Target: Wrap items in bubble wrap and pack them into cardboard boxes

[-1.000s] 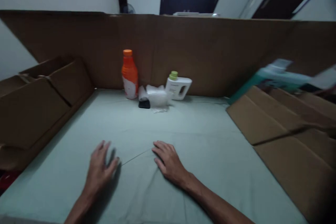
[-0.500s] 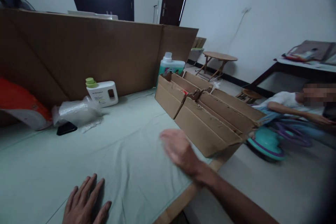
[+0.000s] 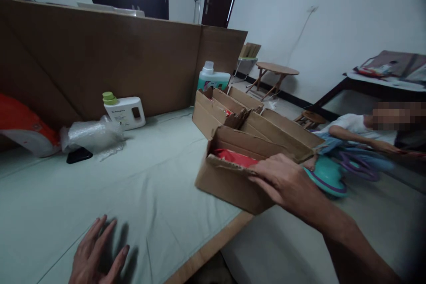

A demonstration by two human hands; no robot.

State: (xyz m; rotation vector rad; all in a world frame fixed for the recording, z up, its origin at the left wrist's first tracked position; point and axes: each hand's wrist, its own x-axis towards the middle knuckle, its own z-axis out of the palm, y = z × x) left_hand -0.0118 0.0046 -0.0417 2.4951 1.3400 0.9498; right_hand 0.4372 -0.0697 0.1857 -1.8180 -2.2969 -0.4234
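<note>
My right hand [image 3: 282, 179] grips the near rim of an open cardboard box [image 3: 229, 188], thumb outside and fingers over the edge. Something red [image 3: 236, 158] lies inside this box, its kind not clear. The box is tilted and sits at the table's right edge, in front of another open cardboard box [image 3: 282, 135]. A further cardboard box [image 3: 208, 115] stands behind on the left, with a bit of red showing in it. Over the pale green cloth [image 3: 159, 195] at the lower left, my left hand [image 3: 95, 253] has its fingers spread and holds nothing.
A white bottle with a green cap [image 3: 124, 113], bubble wrap [image 3: 93, 135] and a black phone-like object [image 3: 79, 155] are at the back left. A teal bottle [image 3: 213, 80] stands behind the boxes, before a cardboard screen [image 3: 133, 62]. A person [image 3: 353, 128] sits low on the right.
My right hand has moved right and taken hold of the near box, which has come toward me and away from the others. My left hand has lifted slightly, fingers still spread.
</note>
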